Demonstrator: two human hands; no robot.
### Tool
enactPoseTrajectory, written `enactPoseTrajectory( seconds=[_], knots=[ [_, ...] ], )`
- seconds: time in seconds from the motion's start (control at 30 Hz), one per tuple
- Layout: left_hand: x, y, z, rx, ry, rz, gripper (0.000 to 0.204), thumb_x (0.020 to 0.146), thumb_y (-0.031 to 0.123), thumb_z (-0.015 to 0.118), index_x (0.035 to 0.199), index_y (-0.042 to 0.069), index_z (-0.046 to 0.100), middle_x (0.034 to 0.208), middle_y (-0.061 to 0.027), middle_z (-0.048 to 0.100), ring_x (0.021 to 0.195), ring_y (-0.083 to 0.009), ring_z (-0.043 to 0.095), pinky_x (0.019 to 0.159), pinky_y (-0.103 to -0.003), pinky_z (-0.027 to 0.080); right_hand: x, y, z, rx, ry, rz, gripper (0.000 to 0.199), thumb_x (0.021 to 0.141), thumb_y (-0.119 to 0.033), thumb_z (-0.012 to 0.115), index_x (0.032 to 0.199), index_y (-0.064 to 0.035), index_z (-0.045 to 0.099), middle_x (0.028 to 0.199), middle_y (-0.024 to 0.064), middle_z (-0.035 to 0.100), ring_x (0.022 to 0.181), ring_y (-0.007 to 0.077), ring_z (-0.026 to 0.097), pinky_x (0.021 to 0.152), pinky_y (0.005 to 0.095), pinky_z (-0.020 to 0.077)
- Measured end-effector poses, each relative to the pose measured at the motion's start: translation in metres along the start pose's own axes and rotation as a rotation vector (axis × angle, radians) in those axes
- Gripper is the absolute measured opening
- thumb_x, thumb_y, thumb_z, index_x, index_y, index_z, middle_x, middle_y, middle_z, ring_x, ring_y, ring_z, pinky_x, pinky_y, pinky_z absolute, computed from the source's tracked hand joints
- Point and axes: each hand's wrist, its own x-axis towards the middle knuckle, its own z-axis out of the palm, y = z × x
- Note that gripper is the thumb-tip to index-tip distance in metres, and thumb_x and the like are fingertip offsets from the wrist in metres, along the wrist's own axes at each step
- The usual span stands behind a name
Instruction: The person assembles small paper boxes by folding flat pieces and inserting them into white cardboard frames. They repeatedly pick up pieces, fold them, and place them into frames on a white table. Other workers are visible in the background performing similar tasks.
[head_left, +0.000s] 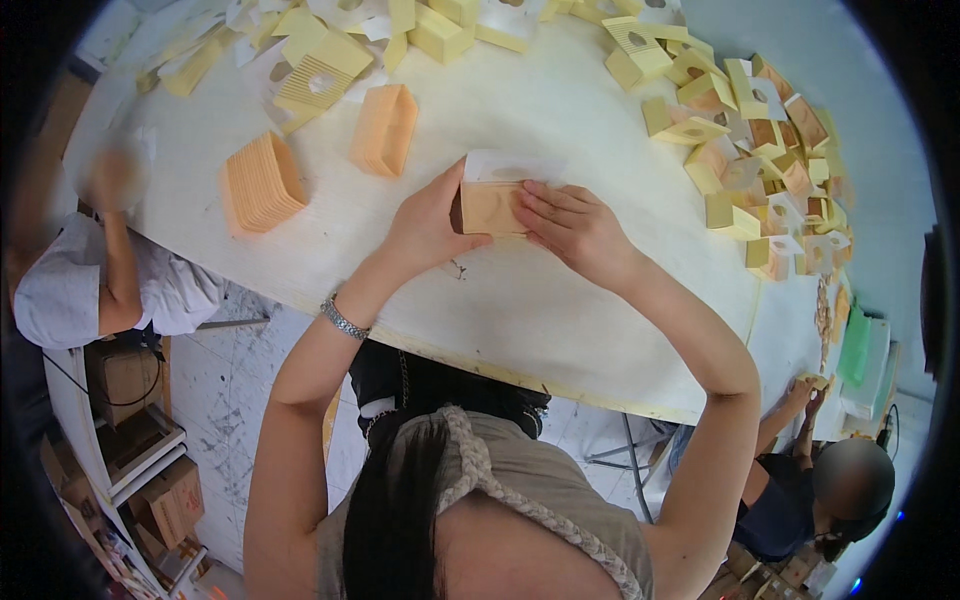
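1. Box [492, 208], tan-faced with a white flap [508, 164] standing along its far edge; it is between the two hands, just above the table [560, 320] or resting on it, which cannot be told
2. Left hand [430, 218], grasping the box at its left end, the thumb along the near edge and the fingers round the side; this hold seems to steady the box
3. Right hand [575, 230], laid over the right end of the box with fingers together and nearly straight, apparently to press the face flat; whether the thumb clamps below cannot be told
4. Two stacks of orange sleeves, the left [262, 183] and the right [384, 131], nested and near the left hand, probably so placed for easy reach
5. Yellow boxes, heaped at the far side [441, 34] and at the right [706, 94], well apart from the hands, perhaps to leave working room
6. Two other people, one at the left [125, 280] and one at the lower right [778, 505]
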Motion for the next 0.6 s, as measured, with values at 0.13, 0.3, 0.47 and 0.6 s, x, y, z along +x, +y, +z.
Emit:
enactPoseTrajectory(
  seconds=[0.13,0.3,0.47,0.6],
  knots=[
    [-0.002,0.004,0.002,-0.015,0.011,-0.055,0.091,0.063,0.013,0.088,0.14,0.007,0.039,0.125,-0.0139,0.06,0.114,-0.0301,0.06,0.094,-0.036,0.049,-0.005,-0.017,-0.022,-0.342,-0.076,-0.035,0.03,0.079,-0.014,0.067,0.108,-0.0053,0.07,0.115,0.007,0.069,0.116,0.0183,0.059,0.093,0.0374,0.0437],
    [-0.002,-0.002,0.004,0.058,0.003,-0.038,0.091,0.063,0.016,0.088,0.14,0.007,0.04,0.124,-0.0142,0.061,0.112,-0.0312,0.061,0.092,-0.037,0.05,-0.017,-0.011,-0.018,-0.219,-0.068,-0.05,0.023,0.077,-0.01,0.065,0.099,-0.0051,0.073,0.113,0.0059,0.069,0.111,0.0153,0.057,0.092,0.0376,0.0384],
    [-0.004,0.0,0.003,0.06,0.019,0.008,0.094,0.062,0.019,0.088,0.141,0.007,0.039,0.125,-0.0153,0.06,0.112,-0.0325,0.06,0.093,-0.038,0.05,-0.005,-0.019,-0.018,-0.179,-0.115,0.032,0.015,0.074,-0.01,0.067,0.087,-0.0081,0.073,0.104,0.0011,0.071,0.106,0.0142,0.057,0.091,0.0387,0.0386],
    [-0.002,-0.001,0.004,0.075,-0.019,0.044,0.095,0.064,0.02,0.087,0.142,0.004,0.035,0.126,-0.017,0.058,0.114,-0.0329,0.058,0.094,-0.038,0.049,0.0,-0.013,-0.011,-0.058,-0.065,0.138,0.002,0.073,-0.01,0.069,0.074,-0.0105,0.07,0.094,-0.0049,0.071,0.099,0.0143,0.058,0.089,0.0394,0.0392]
  ],
)
